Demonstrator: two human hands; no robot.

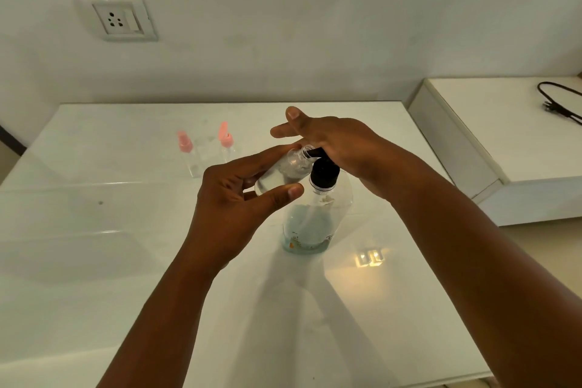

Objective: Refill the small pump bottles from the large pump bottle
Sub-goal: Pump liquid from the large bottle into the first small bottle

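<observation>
On the glossy white tabletop (126, 261) stands the large pump bottle (310, 224), clear, upright, with a black pump head (324, 168) and some clear liquid in its lower part. The right hand (330, 143) lies over the top of that pump, palm down, its fingers straight and spread, with the thumb and forefinger reaching out to the left beyond the pump. The left hand (239, 195) grips a small clear bottle (283, 170) without its cap, thumb on the near side and fingers curled around the far side. That bottle is tilted, its open neck raised toward the right and held right at the black nozzle of the pump, touching it or very nearly so. Farther back on the tabletop, well apart from the hands, two more small clear bottles stand upright side by side, one with a pink cap (185, 142) on the left and the other with a pink cap (225, 135) on the right. A white wall socket (121, 20) sits on the wall behind. To the right, a lower white cabinet (491, 123) carries a black cable (560, 101).
</observation>
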